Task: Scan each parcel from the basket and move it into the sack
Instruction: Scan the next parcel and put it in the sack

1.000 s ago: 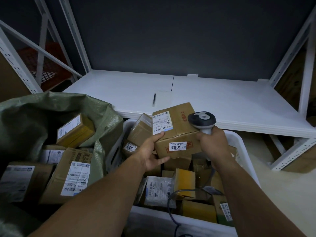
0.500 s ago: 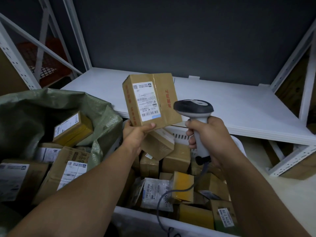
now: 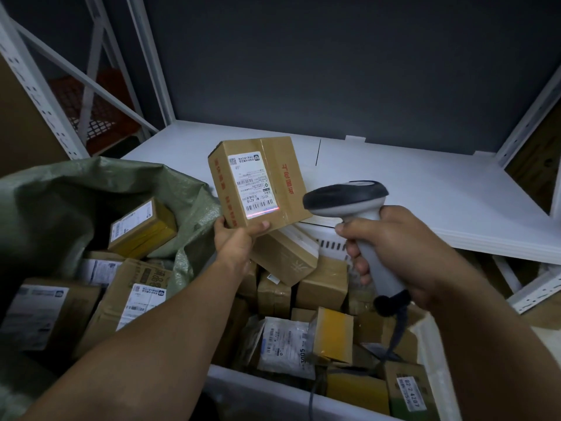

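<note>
Left grip [image 3: 235, 238] pinches parcel [image 3: 261, 183]; right grip [image 3: 391, 247] clasps scanner [image 3: 343, 197].

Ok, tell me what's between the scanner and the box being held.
Head view: the gap from scanner to box is bare; only a red scan line crosses the label.

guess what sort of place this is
Probably a courier parcel depot: labelled parcels fill a white basket and green woven sack, the right hand aims a barcode scanner at one, amid metal shelving.

Head-worn view — forward and down, close over basket [image 3: 318, 399]
</note>
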Demonstrator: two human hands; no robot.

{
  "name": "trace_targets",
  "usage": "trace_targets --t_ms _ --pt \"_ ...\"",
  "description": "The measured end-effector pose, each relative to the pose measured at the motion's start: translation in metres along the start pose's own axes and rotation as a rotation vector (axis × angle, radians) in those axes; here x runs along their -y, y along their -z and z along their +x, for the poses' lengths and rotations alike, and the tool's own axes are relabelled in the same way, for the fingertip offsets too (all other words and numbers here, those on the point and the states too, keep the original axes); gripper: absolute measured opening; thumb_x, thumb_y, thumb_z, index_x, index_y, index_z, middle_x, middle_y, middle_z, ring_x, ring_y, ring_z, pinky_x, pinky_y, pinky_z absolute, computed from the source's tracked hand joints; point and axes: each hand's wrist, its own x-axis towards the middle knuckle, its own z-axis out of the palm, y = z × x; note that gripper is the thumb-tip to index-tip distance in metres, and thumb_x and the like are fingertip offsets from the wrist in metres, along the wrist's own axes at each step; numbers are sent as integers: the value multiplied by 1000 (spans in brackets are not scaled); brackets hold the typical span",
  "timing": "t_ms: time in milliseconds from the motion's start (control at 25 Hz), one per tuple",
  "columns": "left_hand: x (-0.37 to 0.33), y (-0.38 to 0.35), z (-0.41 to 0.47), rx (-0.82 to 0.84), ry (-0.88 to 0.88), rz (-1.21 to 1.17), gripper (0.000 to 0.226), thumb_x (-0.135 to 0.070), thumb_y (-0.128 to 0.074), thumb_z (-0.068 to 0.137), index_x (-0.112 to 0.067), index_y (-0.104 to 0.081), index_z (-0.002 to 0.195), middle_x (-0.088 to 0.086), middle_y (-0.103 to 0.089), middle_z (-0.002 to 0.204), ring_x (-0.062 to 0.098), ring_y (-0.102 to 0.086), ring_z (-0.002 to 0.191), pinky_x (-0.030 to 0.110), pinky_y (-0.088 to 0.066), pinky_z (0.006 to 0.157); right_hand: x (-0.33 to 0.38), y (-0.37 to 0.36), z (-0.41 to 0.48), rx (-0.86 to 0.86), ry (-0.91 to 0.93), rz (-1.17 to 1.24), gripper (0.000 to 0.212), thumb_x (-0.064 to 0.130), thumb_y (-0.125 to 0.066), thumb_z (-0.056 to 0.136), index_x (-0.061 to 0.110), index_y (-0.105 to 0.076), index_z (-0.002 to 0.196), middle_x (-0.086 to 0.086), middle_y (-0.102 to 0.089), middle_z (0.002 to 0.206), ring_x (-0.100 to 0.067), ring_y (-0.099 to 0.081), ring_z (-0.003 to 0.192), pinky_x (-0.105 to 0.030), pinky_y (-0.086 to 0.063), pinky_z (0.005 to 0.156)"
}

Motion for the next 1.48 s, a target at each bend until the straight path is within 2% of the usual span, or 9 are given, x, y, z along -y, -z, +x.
trace_targets --t_ms 280,440,760,920,1000,1080,1160,1240,1480 --pt "-3 6 8 -14 -34 8 108 10 -86 64 -16 -33 153 3 -69 125 21 -67 114 45 -50 108 14 8 -16 6 49 1 19 15 -67 94 7 -60 79 -8 -57 62 -19 -51 50 -31 -46 48" --pt "-5 14 15 -40 -49 19 113 4 -92 53 -19 -39 150 2 -71 124 22 -69 114 47 -52 105 18 13 -19 -11 58 -7 20 17 -68 94 6 -59 80 -6 -57 60 -18 -52 49 -31 -47 48" --pt "-7 19 17 -40 -113 74 103 6 -90 57 -22 -43 145 -1 -71 124 19 -67 116 47 -52 105 23 16 -25 -5 84 -18 20 18 -67 94 5 -60 80 -7 -58 60 -18 -53 48 -31 -48 49" --pt "-7 17 12 -47 -153 167 90 5 -91 59 -25 -49 133 -3 -71 120 20 -68 112 48 -53 104 23 16 -25 -1 80 -32 20 18 -67 94 5 -60 81 -6 -58 59 -17 -53 48 -30 -48 47" --pt "-6 19 13 -39 -149 184 95 0 -93 56 -29 -47 133 -3 -69 124 19 -66 115 48 -52 105 22 16 -24 -3 70 -30 20 17 -67 95 5 -59 82 -5 -58 59 -17 -53 47 -30 -48 47" --pt "-6 20 14 -38 -146 200 103 -11 -99 45 -31 -48 132 -3 -65 130 20 -65 117 49 -52 104 21 16 -24 -4 73 -30 20 17 -67 95 5 -60 81 -5 -58 58 -17 -53 47 -29 -48 47" --pt "-6 19 15 -43 -154 226 120 -24 -99 30 -32 -47 138 -2 -61 136 19 -64 119 48 -53 103 22 15 -25 -5 103 -4 20 17 -67 95 4 -60 80 -6 -58 59 -17 -52 48 -30 -47 46" --pt "-5 18 15 -47 -153 260 131 -29 -98 25 -36 -43 144 -4 -58 138 19 -62 121 48 -52 104 25 14 -26 -11 141 41 20 15 -66 95 3 -60 80 -7 -58 60 -17 -52 48 -28 -47 46" --pt "-3 22 20 -52 -148 284 130 -32 -101 24 -41 -43 140 -5 -57 139 19 -62 122 48 -52 104 29 12 -27 -14 167 72 16 15 -65 95 5 -60 83 -6 -58 60 -16 -52 46 -30 -48 47"
